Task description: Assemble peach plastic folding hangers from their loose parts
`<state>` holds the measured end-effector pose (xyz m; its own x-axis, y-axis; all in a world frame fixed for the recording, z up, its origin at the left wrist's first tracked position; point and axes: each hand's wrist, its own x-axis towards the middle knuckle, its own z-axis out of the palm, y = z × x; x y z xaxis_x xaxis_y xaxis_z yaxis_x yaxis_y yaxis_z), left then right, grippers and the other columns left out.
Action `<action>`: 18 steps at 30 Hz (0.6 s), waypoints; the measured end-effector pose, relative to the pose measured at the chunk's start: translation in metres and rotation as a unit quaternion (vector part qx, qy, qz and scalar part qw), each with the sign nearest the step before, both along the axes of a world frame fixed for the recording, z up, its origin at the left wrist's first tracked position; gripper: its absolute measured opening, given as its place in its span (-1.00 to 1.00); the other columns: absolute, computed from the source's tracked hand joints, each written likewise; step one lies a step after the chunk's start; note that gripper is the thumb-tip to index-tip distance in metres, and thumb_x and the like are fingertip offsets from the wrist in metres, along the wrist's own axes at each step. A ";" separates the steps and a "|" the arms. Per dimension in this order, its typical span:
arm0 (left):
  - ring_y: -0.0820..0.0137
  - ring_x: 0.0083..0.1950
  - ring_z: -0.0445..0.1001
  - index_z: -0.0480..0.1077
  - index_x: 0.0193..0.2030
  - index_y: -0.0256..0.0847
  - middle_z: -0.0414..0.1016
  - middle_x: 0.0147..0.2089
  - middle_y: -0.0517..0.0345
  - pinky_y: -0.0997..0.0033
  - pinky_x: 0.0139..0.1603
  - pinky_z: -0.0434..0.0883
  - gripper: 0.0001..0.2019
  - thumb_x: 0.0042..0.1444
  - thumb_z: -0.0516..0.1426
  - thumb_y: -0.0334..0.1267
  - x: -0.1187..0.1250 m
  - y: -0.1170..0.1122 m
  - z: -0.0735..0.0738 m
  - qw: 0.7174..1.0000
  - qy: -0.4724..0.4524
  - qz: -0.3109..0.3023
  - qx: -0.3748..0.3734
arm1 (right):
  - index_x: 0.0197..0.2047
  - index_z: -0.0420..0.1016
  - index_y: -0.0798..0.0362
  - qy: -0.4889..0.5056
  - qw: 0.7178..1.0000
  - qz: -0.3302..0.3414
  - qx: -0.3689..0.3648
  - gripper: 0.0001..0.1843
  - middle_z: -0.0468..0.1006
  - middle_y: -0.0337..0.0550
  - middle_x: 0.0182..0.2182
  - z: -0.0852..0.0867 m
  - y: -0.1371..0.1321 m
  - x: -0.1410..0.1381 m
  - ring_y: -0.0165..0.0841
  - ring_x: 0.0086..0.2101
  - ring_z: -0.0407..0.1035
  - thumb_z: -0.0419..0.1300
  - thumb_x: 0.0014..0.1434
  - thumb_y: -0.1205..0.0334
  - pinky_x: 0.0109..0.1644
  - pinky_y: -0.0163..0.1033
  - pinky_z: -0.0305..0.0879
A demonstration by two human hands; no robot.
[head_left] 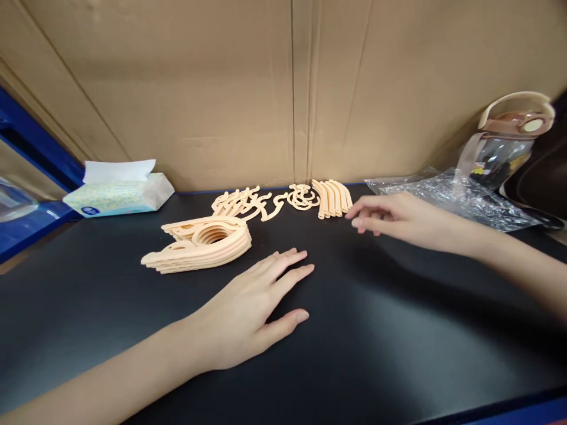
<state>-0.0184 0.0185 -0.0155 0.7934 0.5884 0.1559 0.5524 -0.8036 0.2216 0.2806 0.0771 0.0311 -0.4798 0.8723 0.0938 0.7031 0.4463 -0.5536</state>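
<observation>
My left hand [257,304] rests palm down on the black table with its fingers spread, and nothing is in it. Behind it to the left lies a stack of cream plastic hanger parts [199,245], each with a rounded opening. My right hand [385,217] hovers at the right end of a row of curved cream bars [331,198], its fingers loosely bent and apart. Left of that row lie cream ring-shaped hooks [303,197]. Farther left is a loose group of slim hooked cream pieces [239,202], with one piece [273,208] a little apart.
A tissue pack [119,198] stands at the back left beside a blue frame [33,130]. Crinkled clear plastic film [465,200] and a drinking bottle [505,144] with a handle occupy the back right. A cardboard wall [212,94] closes off the rear of the black table [354,366].
</observation>
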 end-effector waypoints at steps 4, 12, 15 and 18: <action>0.12 0.48 0.02 0.13 0.39 -0.13 0.05 0.47 0.00 -0.12 0.43 0.14 -0.45 0.35 -0.09 0.04 0.013 0.011 0.001 0.999 0.013 0.031 -0.029 | -0.04 0.44 0.03 -0.114 0.979 -0.148 0.086 -0.50 0.59 -0.07 -0.26 -0.001 0.042 0.012 -0.21 -0.31 0.44 0.05 0.22 -0.21 -0.25 -0.15 0.24; 0.13 0.48 0.02 0.17 0.37 -0.18 0.09 0.46 -0.03 -0.12 0.43 0.12 -0.49 0.37 -0.08 -0.03 0.029 0.016 -0.002 0.998 0.003 0.061 -0.022 | 0.14 0.30 0.07 -0.216 0.946 -0.232 0.068 -0.39 0.60 0.05 -0.19 -0.025 0.101 -0.002 -0.07 -0.21 0.48 -0.05 0.27 -0.24 -0.24 -0.12 0.24; 0.14 0.48 0.04 0.15 0.37 -0.16 0.08 0.46 -0.02 -0.12 0.42 0.16 -0.49 0.38 -0.11 -0.01 0.025 0.017 -0.007 0.998 -0.008 0.060 -0.004 | 0.11 0.31 0.03 -0.202 0.953 -0.218 0.056 -0.48 0.60 -0.02 -0.22 -0.028 0.105 -0.006 -0.13 -0.23 0.48 -0.03 0.28 -0.17 -0.26 -0.17 0.25; 0.15 0.47 0.05 0.15 0.38 -0.15 0.09 0.46 0.00 -0.10 0.40 0.19 -0.50 0.39 -0.12 -0.02 0.023 0.018 -0.010 0.998 -0.011 0.055 0.004 | 0.07 0.32 0.01 -0.185 0.959 -0.207 0.045 -0.57 0.60 -0.08 -0.25 -0.028 0.105 -0.007 -0.20 -0.25 0.47 0.00 0.30 -0.08 -0.27 -0.22 0.26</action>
